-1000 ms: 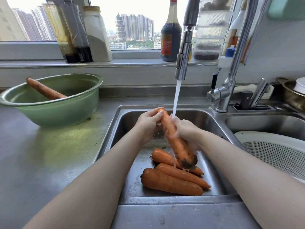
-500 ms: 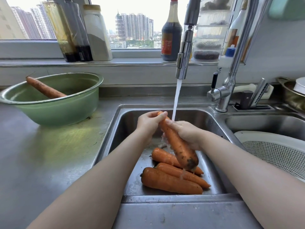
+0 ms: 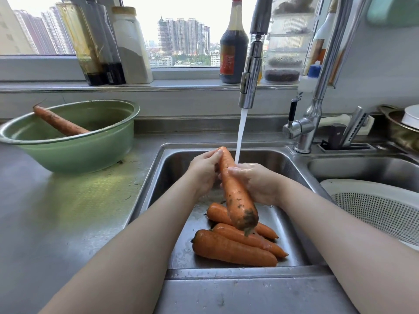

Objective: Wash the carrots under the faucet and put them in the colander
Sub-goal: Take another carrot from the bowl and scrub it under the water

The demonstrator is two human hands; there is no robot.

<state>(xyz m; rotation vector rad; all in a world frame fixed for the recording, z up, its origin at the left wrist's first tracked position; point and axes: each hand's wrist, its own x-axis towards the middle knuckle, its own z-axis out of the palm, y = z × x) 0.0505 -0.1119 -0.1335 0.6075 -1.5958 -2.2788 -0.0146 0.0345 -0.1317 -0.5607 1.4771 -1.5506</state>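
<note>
Since a second ago the right hand (image 3: 256,182) has slid up the carrot (image 3: 235,196) under the faucet (image 3: 249,82) stream, the left hand (image 3: 204,172) gripping its tip, both clasping it over the sink (image 3: 176,168); its butt looks dirty, so the colander (image 3: 374,207) at 3 o'clock must wait.

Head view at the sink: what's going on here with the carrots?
A person is washing a carrot under the running faucet, over the left sink basin. The left hand grips its thin end, the right hand wraps its middle; the thick end shows dirt. Three carrots lie in the basin below, and another carrot sits in the green bowl on the counter. The white colander in the right basin shows no carrots in its visible part.
</note>
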